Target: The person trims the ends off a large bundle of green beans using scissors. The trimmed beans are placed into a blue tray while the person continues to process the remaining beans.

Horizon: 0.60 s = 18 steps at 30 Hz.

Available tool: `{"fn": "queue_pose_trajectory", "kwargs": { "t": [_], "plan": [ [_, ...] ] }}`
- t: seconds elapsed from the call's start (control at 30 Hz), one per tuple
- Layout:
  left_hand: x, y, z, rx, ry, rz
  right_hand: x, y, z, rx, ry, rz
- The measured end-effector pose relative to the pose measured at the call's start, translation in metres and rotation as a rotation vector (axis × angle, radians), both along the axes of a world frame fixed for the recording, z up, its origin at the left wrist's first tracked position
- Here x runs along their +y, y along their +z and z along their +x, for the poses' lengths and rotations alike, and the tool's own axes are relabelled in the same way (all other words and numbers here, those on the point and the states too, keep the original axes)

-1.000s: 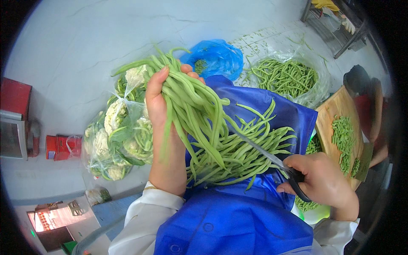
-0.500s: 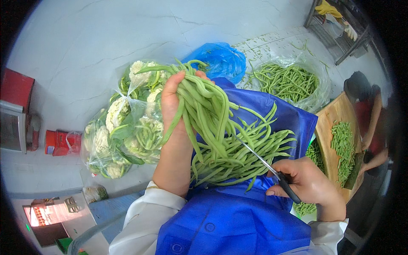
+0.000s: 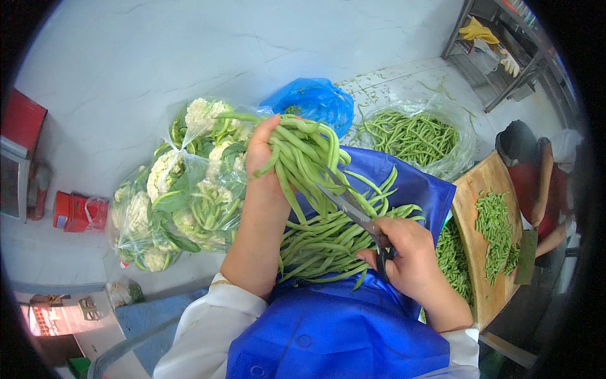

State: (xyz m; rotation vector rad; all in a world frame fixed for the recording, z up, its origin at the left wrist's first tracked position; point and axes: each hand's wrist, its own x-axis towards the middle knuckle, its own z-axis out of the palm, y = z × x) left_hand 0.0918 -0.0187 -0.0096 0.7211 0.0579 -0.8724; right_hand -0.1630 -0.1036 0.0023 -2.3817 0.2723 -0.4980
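My left hand (image 3: pixel 264 158) is raised and closed around a drooping bunch of long green beans (image 3: pixel 302 148). In my right hand (image 3: pixel 410 256) are black-handled scissors (image 3: pixel 355 213), my fingers in the handles. Their blades are parted and reach the hanging ends of the bunch. Some of the blade tips is hidden among the beans. Below, a heap of loose green beans (image 3: pixel 322 247) lies across the lap of my blue apron (image 3: pixel 341 328).
Bagged cauliflowers (image 3: pixel 165 174) stand at left, with a blue plastic bag (image 3: pixel 328 104) beyond. A clear bag of beans (image 3: pixel 410 136) lies at far right. Another person's arm (image 3: pixel 544 183) is near a wooden board (image 3: pixel 470 202) bearing cut beans. A metal rack (image 3: pixel 499 69) stands behind.
The scissors in my right hand have moved left and up to the held beans, and their blades have parted. My left hand keeps its hold on the bunch. The whole view has shifted slightly.
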Motion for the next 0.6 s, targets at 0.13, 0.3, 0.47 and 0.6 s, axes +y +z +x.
{"fn": "queue_pose_trajectory", "kwargs": {
  "t": [0.13, 0.3, 0.47, 0.6],
  "plan": [
    [0.003, 0.005, 0.007, -0.010, -0.034, -0.120, 0.000, -0.004, -0.015, -0.009, -0.077, 0.087],
    [0.003, 0.004, 0.011, 0.141, -0.176, -0.368, 0.000, -0.014, -0.017, -0.024, -0.221, -0.165],
    [0.001, 0.007, 0.003, 0.129, -0.202, -0.410, -0.020, -0.007, -0.013, -0.085, -0.395, -0.597],
    [0.000, 0.005, 0.001, 0.080, -0.224, -0.427, -0.025, -0.003, -0.013, -0.115, -0.383, -0.726]
  ]
}}
